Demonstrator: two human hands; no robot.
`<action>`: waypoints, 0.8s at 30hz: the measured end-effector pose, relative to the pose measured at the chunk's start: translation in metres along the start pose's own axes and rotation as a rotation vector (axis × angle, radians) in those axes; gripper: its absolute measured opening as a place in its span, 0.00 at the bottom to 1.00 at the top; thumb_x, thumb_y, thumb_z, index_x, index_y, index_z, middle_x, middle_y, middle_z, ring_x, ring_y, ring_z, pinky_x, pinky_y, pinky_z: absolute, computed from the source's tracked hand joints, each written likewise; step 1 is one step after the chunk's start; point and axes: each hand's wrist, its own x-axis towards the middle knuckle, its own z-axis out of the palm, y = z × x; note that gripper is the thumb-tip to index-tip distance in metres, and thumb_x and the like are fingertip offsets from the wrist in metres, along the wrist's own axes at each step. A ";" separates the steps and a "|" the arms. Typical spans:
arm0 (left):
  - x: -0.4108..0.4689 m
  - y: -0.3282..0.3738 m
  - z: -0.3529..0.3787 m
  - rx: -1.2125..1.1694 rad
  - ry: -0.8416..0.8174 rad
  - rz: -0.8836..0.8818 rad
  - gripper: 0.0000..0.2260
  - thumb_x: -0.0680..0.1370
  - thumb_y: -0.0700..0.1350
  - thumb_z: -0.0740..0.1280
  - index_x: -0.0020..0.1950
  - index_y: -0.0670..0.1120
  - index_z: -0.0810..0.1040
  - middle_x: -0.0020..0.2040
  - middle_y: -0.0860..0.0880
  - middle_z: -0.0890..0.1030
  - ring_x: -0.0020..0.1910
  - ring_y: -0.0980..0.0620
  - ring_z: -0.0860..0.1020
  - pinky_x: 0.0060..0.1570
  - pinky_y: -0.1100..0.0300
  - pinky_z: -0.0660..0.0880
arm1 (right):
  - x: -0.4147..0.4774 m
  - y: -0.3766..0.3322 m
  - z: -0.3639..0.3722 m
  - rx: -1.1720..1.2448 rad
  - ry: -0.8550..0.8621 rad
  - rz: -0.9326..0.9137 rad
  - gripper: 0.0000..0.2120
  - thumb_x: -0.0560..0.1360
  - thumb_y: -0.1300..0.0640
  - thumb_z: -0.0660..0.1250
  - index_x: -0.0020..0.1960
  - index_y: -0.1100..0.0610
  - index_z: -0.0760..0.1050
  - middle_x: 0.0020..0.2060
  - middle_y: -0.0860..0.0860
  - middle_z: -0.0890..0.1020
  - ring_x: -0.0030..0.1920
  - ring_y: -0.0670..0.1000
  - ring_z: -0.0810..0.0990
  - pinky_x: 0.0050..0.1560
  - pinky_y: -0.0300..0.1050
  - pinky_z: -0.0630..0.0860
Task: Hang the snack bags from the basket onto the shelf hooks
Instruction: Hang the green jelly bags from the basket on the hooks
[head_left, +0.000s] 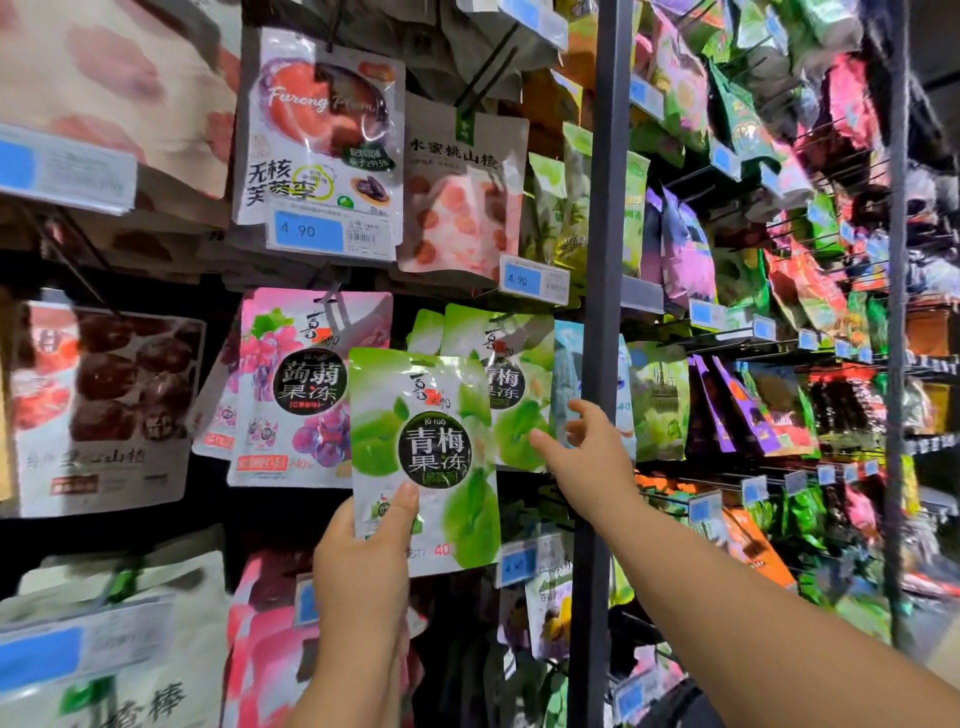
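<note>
Store shelving packed with hanging snack bags fills the view, split by a dark upright post (608, 208). Near the centre, the left hand (363, 561) grips a green plum jelly bag (431, 415) by its lower-left corner, thumb pressed on the front, holding it upright in front of the racks. At 2 o'clock from it, matching green bags (519, 374) hang on a hook; at 10 o'clock hang pink grape jelly bags (306, 384). The right hand (587, 452) reaches toward the hanging green bags, fingers loose and grasping nothing, thumb tip at their lower-right edge. A blue price tag (309, 231) reading 4.90 sits at 11 o'clock.
</note>
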 end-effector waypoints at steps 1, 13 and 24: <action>-0.002 0.001 0.005 -0.034 -0.014 -0.012 0.22 0.69 0.61 0.74 0.57 0.50 0.82 0.54 0.51 0.85 0.57 0.46 0.81 0.61 0.42 0.76 | -0.005 -0.002 -0.002 0.000 0.003 -0.038 0.25 0.77 0.47 0.69 0.71 0.52 0.67 0.59 0.51 0.73 0.59 0.51 0.74 0.58 0.46 0.71; 0.003 0.004 0.056 -0.202 -0.135 -0.129 0.16 0.72 0.53 0.75 0.57 0.50 0.82 0.52 0.51 0.86 0.54 0.48 0.83 0.58 0.41 0.77 | -0.025 0.001 -0.015 0.321 -0.458 0.051 0.32 0.78 0.55 0.70 0.71 0.36 0.53 0.49 0.47 0.83 0.45 0.41 0.83 0.40 0.35 0.74; 0.030 0.020 0.091 -0.146 -0.252 -0.045 0.14 0.73 0.56 0.73 0.56 0.54 0.81 0.51 0.54 0.85 0.53 0.50 0.83 0.57 0.43 0.78 | 0.003 0.001 -0.019 0.441 -0.323 -0.013 0.32 0.76 0.56 0.72 0.66 0.26 0.63 0.67 0.44 0.70 0.70 0.43 0.64 0.69 0.46 0.68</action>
